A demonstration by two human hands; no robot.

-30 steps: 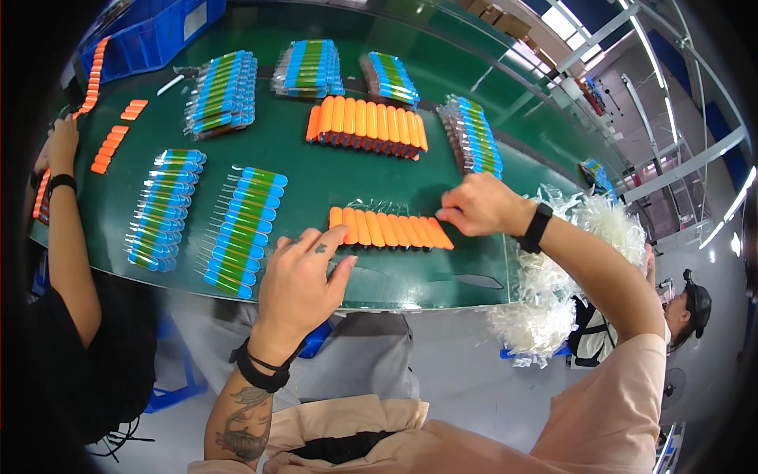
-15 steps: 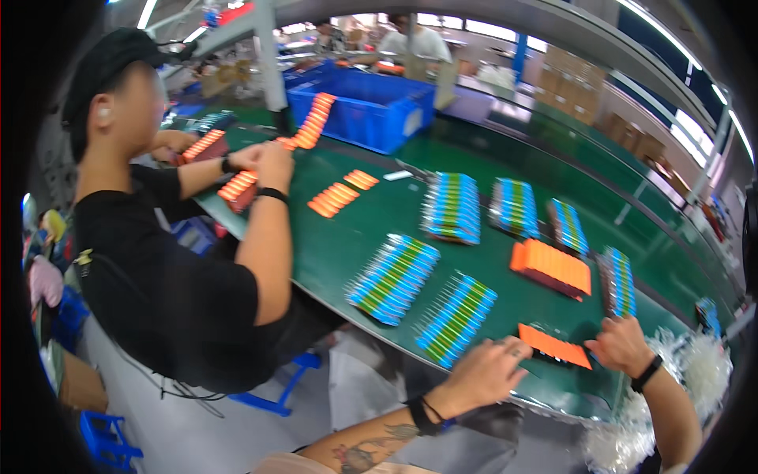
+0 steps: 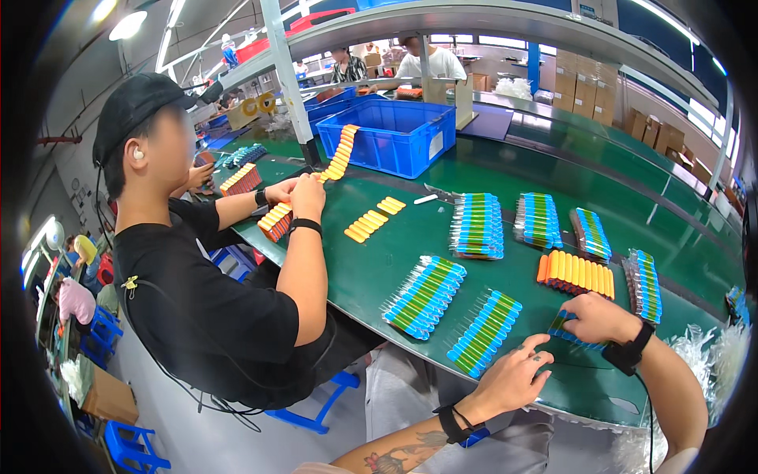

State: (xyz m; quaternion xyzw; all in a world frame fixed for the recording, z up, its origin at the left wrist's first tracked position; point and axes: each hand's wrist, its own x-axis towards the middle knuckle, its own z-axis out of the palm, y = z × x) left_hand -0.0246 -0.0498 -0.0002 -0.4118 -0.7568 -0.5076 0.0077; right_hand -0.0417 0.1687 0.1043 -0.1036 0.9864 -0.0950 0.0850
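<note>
My right hand [image 3: 604, 320] is over a strip of slim blue-and-green pieces [image 3: 563, 327], its fingers curled onto the strip and hiding part of it. Just left of it, my left hand [image 3: 512, 378] hovers low over the table edge, fingers spread and holding nothing. Beside that hand lies a fanned row of blue-and-green pieces [image 3: 485, 336] with thin pale ends. A thicker blue-and-green stack [image 3: 426, 296] sits farther left. Beyond my right hand is a stack of orange strips [image 3: 575, 274] with rounded ends, and a blue-and-green stack [image 3: 644, 286] stands to its right.
More blue-and-green stacks [image 3: 478, 225] line the far side of the green table [image 3: 355, 272]. A co-worker [image 3: 213, 292] at left handles an orange strip [image 3: 341, 154] beside a blue bin [image 3: 410, 146]. Scissors [image 3: 442, 192] lie near the stacks. Clear plastic [image 3: 695, 347] hangs at the right.
The orange strip between my hands no longer shows; a blue-and-green strip is there under my right hand. That hand has come left, closer to my left hand. The whole view has shifted.
</note>
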